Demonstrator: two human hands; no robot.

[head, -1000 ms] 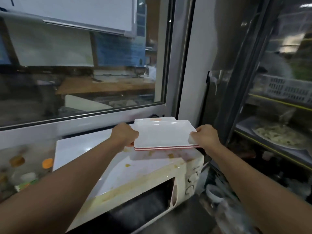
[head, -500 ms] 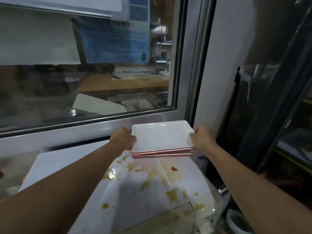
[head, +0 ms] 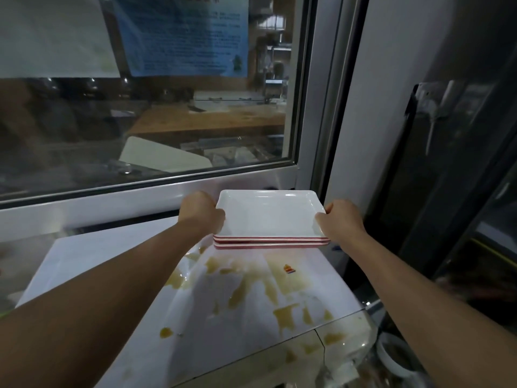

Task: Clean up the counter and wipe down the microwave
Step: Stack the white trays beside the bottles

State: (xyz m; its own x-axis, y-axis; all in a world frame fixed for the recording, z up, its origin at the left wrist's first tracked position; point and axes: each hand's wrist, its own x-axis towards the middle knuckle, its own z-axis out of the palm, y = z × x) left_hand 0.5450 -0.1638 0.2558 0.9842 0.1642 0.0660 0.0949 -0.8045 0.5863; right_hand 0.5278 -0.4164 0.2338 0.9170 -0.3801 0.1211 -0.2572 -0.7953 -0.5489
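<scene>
Stack of white trays (head: 270, 217) with red rims at frame centre, held over the far end of the microwave (head: 195, 303) top. Left hand (head: 202, 212) has fingers clamped on the stack's left edge, right hand (head: 340, 219) on the right edge. Microwave top is smeared with yellow-brown spills (head: 285, 315) — lower centre. Window (head: 156, 107) just behind, dark glass-door cabinet (head: 447, 163) at right.
</scene>
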